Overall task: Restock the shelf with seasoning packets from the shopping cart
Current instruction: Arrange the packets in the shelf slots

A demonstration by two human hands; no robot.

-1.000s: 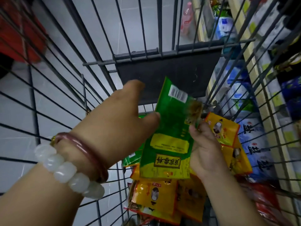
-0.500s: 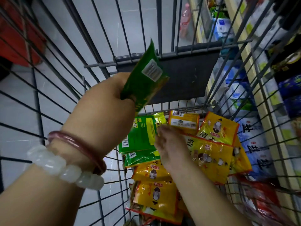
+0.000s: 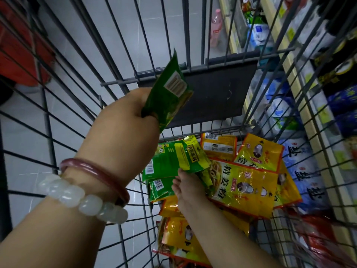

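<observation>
My left hand [image 3: 123, 120] grips a green packet [image 3: 170, 91], raised above the shopping cart [image 3: 218, 62] floor. My right hand [image 3: 188, 187] reaches down into the cart, fingers [image 3: 181, 174] touching another green packet [image 3: 173, 159] on the pile; whether they have closed on it I cannot tell. Yellow packets [image 3: 243, 184] lie just beside it. The shelf [image 3: 289, 60] runs along the cart's right side.

My left hand [image 3: 123, 130] grips a green packet [image 3: 170, 91] above the cart [image 3: 195, 66]; right hand [image 3: 188, 187] reaches into the pile, touching another green one [image 3: 173, 161].
</observation>
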